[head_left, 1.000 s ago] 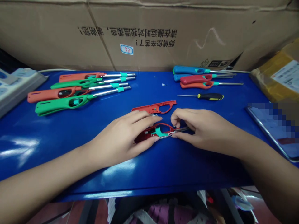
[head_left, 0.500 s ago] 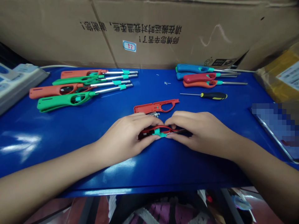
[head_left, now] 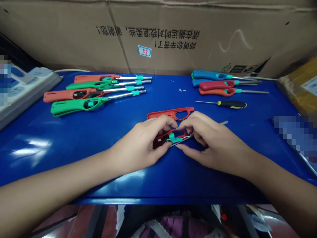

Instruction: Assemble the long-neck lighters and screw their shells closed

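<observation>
Between my hands lies an opened red barbecue lighter [head_left: 162, 135], its inner parts showing with a teal trigger [head_left: 174, 138]. My left hand [head_left: 142, 142] is closed around the handle end, thumb at the near edge by the trigger. My right hand [head_left: 210, 142] curls over the front part, index finger at the far edge and thumb at the near edge. Past its knuckles a silver metal tube tip [head_left: 225, 122] sticks out. Just behind the hands rests the loose red half shell [head_left: 160, 114]. The fingers hide part of the lighter.
Several orange and green lighters [head_left: 71, 107] lie at the left, and blue, red and orange ones [head_left: 215, 86] at the right. A screwdriver [head_left: 232, 104] and tiny screws [head_left: 180, 90] lie nearby. A power strip [head_left: 37, 79], cardboard box [head_left: 163, 16] and phone [head_left: 297, 142] surround the blue table [head_left: 74, 145].
The view has shifted slightly, so the scene sits farther right. My right fingers have arched up more, and the metal tube now shows beyond the right hand.
</observation>
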{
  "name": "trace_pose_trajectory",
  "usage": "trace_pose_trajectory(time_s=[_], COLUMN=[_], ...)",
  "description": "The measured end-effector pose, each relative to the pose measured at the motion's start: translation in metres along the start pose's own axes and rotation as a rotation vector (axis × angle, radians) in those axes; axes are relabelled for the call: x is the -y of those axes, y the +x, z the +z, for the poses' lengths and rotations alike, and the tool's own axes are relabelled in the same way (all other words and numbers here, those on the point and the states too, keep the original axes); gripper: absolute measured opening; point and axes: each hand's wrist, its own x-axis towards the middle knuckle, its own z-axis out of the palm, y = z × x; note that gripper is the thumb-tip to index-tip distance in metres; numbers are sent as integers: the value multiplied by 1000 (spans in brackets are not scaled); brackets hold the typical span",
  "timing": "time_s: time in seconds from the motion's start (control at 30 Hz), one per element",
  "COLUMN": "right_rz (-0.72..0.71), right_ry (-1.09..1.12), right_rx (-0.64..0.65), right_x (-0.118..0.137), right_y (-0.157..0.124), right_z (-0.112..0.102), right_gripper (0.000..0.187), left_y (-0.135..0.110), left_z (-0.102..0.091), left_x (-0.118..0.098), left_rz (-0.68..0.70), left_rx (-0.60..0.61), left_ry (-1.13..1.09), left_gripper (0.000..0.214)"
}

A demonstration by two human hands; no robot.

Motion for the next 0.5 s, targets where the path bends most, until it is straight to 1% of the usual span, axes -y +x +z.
trace_pose_trajectory(time_s=[0.07, 0.17, 0.27, 0.37, 0.5], right_rz=[-6, 0, 6, -45, -133], right_ry=[-4, -46, -24, 17, 15], right_rx=[1, -6, -15, -40, -82], right_x=[2, 3, 2, 1, -2], right_y=[1, 2, 2, 3, 4], right_z=[4, 12, 17, 20, 20], right_gripper=[20, 23, 24, 25, 24], left_y=[0, -1, -1, -2, -2], left_z=[0, 1, 2, 3, 4], left_x=[-1, 0, 1, 2, 3], left_rz=[13, 25, 34, 44, 53], left_rx=[0, -6, 6, 4, -11], left_ry=[14, 32, 39, 31, 19], left_gripper=[37, 43, 42, 39, 42])
